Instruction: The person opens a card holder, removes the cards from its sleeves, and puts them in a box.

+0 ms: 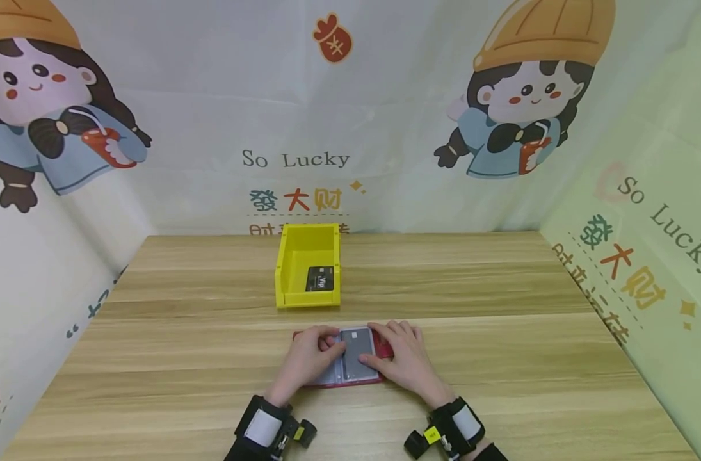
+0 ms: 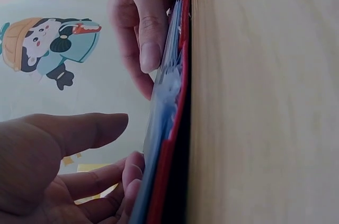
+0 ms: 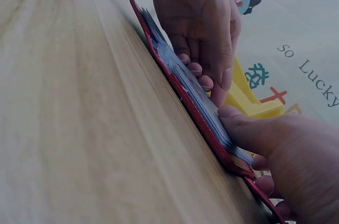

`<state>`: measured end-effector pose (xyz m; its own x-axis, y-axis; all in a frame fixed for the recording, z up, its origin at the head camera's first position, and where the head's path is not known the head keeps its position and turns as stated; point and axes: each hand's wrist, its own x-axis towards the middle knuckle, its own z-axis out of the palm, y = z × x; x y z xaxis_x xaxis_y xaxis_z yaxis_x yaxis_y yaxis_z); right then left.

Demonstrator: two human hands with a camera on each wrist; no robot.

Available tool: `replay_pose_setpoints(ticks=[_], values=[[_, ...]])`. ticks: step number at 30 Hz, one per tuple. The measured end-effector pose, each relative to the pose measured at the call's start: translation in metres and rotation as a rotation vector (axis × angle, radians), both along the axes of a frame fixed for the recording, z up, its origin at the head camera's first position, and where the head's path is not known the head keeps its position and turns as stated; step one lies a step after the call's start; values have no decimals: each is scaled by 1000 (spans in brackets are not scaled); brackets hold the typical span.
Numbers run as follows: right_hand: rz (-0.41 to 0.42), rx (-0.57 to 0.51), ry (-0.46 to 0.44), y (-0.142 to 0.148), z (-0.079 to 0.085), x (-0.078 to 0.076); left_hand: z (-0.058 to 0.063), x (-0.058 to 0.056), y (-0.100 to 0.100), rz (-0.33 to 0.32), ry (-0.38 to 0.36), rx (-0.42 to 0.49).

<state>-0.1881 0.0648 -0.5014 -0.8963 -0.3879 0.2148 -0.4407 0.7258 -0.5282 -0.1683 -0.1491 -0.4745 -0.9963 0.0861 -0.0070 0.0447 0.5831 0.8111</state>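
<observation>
A red card holder (image 1: 353,383) lies spread on the table, its clear plastic sleeves (image 1: 327,375) facing up. A grey card (image 1: 357,351) with a chip shows in the right-hand sleeve. My right hand (image 1: 406,360) grips the holder's right side; its thumb (image 3: 241,126) presses on the sleeves and its fingers are at the red cover's edge. My left hand (image 1: 311,357) rests over the left sleeves with relaxed, bent fingers. In the left wrist view its thumb (image 2: 98,128) stands apart from the pages, and no card shows between thumb and fingers.
Beyond the holder stands a yellow bin (image 1: 308,299) with a black card (image 1: 320,279) marked Vip inside. The wooden table (image 1: 471,282) meets a printed cloth backdrop (image 1: 396,128) at the back and sides. Both wrists wear black camera straps.
</observation>
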Motion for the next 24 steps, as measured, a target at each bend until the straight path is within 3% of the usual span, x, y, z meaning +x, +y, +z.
replay_pose_setpoints(ticks=[10,24], values=[[-6,-1,8,-1,1,-1,-1,-2,-4,-6,-40,67],[-8,7,-2,-1,0,0,-1,-3,-4,-3,-56,86]])
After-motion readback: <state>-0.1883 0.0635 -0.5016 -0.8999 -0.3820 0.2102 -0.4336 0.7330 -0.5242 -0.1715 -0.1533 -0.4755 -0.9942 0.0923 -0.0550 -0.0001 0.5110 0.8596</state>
